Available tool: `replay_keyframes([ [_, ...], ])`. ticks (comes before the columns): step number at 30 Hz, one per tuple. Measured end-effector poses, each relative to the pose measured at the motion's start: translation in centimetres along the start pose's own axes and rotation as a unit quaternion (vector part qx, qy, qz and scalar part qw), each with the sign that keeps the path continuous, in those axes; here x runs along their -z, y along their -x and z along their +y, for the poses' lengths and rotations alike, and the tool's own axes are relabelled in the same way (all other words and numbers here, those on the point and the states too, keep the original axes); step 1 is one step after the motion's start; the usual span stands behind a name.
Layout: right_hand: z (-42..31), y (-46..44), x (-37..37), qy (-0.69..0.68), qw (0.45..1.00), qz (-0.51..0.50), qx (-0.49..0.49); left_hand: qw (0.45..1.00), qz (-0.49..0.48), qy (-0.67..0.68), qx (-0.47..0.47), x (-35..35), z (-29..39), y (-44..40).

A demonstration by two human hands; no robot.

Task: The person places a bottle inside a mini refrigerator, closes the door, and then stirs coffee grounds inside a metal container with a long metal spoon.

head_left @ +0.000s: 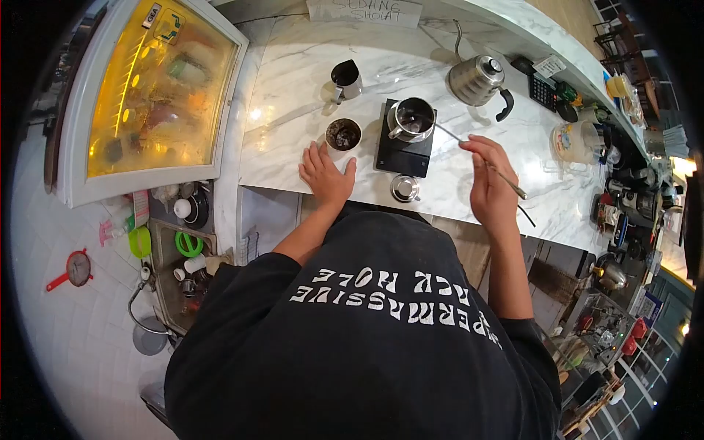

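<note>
My right hand (495,180) is closed around a thin long-handled spoon (507,180). The spoon's far end reaches to the rim of a metal cup (400,130) with dark contents, which stands on a black scale (403,163). My left hand (323,176) rests on the marble counter with its fingers spread, close to a cup of dark, grainy contents (343,135). Whether the fingertips touch that cup, I cannot tell. Below the scale, near the counter's front edge, sits a small round metal piece (405,188). A small metal pitcher (347,81) stands behind the cup.
A gooseneck kettle (477,79) stands at the back right, with a calculator (543,93) beyond it. A clear plastic pitcher (576,142) is farther right. On the left are a glass-door fridge (158,92) and a sink (163,290). A handwritten sign (364,12) is at the back.
</note>
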State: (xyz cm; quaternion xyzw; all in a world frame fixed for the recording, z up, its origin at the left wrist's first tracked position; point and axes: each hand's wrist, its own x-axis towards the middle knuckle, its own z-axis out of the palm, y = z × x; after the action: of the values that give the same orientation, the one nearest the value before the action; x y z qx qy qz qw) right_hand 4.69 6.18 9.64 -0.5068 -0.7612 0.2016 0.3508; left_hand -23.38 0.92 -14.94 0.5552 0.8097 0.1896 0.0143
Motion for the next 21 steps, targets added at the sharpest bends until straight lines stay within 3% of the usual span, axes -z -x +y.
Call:
replay_keyframes([
  [6, 0.1, -0.7, -0.2, 0.013, 1.000, -0.018, -0.004, 0.996, -0.001, -0.018, 0.082, -1.5, 2.2, 1.1],
  [9, 0.9, -0.5, 0.4, -0.003, 0.999, -0.008, 0.044, 0.995, -0.019, -0.024, 0.098, -1.3, 2.6, 0.9],
  [21, 0.3, -0.8, 0.6, -0.014, 0.999, -0.029, 0.032, 0.991, -0.037, -0.048, 0.122, -1.1, 3.1, 0.7],
])
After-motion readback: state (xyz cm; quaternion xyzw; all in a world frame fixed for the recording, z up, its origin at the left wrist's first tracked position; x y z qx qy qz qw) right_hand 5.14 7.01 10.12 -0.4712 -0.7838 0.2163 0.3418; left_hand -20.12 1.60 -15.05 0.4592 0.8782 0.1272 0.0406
